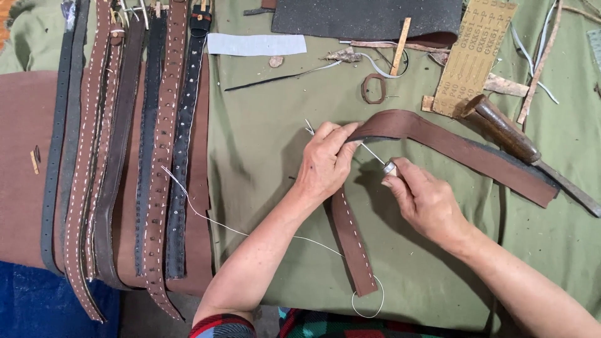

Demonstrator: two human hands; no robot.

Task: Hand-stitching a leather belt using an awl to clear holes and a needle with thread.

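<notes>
My left hand [327,161] pinches a long brown leather belt strap [463,150] at its bend, where a white stitched part runs down toward me. My right hand [422,199] grips an awl [380,161] with a metal collar, its thin point aimed at the strap beside my left fingers. A white thread [206,216] trails from the strap across the green cloth and loops at the strap's near end.
Several finished belts [125,150] lie side by side at the left on a brown leather sheet [22,163]. A wooden-handled tool [507,134], sandpaper strip [476,56], dark sheet [369,19], leather loop [374,88] and scraps lie at the back.
</notes>
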